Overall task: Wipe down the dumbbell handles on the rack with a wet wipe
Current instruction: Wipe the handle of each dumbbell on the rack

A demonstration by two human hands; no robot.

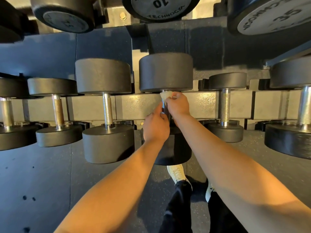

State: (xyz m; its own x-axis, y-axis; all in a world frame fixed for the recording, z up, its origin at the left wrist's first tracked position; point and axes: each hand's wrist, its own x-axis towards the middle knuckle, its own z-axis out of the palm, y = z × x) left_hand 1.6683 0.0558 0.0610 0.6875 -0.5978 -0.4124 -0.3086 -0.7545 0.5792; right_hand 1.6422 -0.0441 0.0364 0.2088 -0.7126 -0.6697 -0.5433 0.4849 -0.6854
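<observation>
Pale, limp wet wipe (165, 95) is wrapping the rigid handle (164, 107), right hand (177, 105) pinching it. Left hand (155, 126) is gripping nearer, likely steadying the heavy dumbbell (165, 73).

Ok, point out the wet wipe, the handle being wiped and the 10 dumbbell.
wet wipe (165, 95), head view, bunched top.
handle (164, 107), head view, exposed middle.
10 dumbbell (159, 10), head view, labelled end face.

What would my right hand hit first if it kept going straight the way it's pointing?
Probably the dumbbell's far head: your right hand, holding the wet wipe on the handle, points toward it and is already close.
</observation>
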